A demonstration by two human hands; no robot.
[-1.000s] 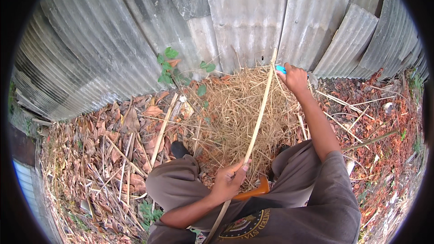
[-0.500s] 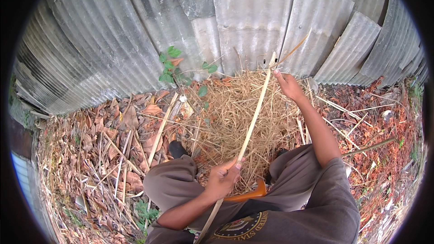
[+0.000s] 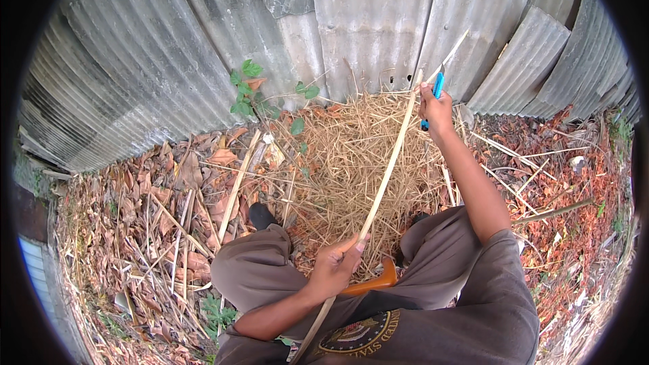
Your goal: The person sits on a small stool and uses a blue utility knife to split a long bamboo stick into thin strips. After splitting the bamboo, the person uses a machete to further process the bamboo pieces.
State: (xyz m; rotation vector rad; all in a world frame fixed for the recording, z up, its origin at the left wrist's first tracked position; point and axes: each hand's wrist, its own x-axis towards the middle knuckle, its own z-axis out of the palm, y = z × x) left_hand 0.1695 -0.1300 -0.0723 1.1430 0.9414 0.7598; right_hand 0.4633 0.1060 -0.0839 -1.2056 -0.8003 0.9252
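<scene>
My left hand [image 3: 336, 267] is closed round the lower part of a long pale split stick [image 3: 393, 162], which slants from my lap up toward the metal wall. At its far end my right hand [image 3: 436, 109] grips a blue-handled knife [image 3: 439, 86], its dark blade pointing up beside the stick's tip. A thin pale sliver [image 3: 456, 49] sticks out past the blade, up and to the right; whether it is still joined to the stick I cannot tell. Across my lap lies an orange-brown curved handle [image 3: 372, 284], its other end hidden under my shirt.
Beneath the stick is a heap of straw-like shavings [image 3: 358, 155] between my feet. Corrugated metal sheets [image 3: 378, 27] stand beyond it, with a leafy green plant [image 3: 247, 94] at their foot. Dry leaves [image 3: 193, 176] and loose split sticks [image 3: 240, 186] cover the left ground; more sticks lie right.
My right hand has moved slightly up and turned, bringing the blue knife into sight. The sliver now shows its pale side instead of brown. My left hand keeps its hold low on the stick.
</scene>
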